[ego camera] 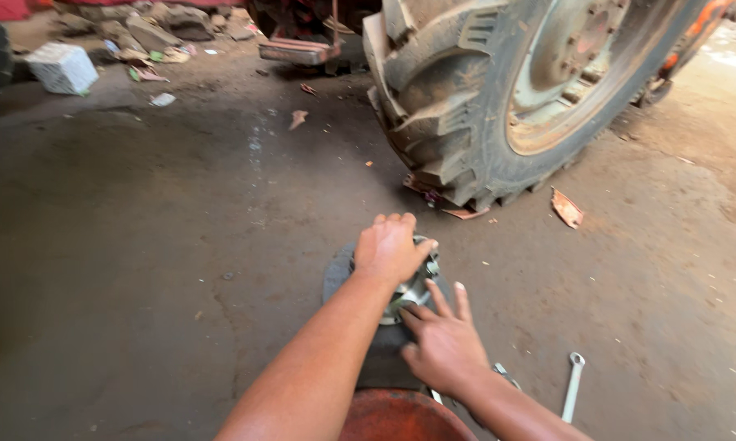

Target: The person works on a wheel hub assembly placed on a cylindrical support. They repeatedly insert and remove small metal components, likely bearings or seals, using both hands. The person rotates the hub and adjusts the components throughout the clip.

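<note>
A round metal part point(413, 287) sits on a dark flat disc point(337, 273) on the dirt floor in front of me. My left hand point(391, 247) lies on top of the metal part, fingers curled over it and gripping it. My right hand point(443, 340) rests just below, with two fingers stretched out and touching the part's near edge. Most of the part is hidden under my hands.
A large muddy tractor tyre point(458, 106) with a grey rim stands just behind. A silver spanner point(573, 384) lies on the ground to the right. A rusty red round object point(396, 416) sits at the bottom edge. A pale stone block point(62, 67) and rubble lie far left.
</note>
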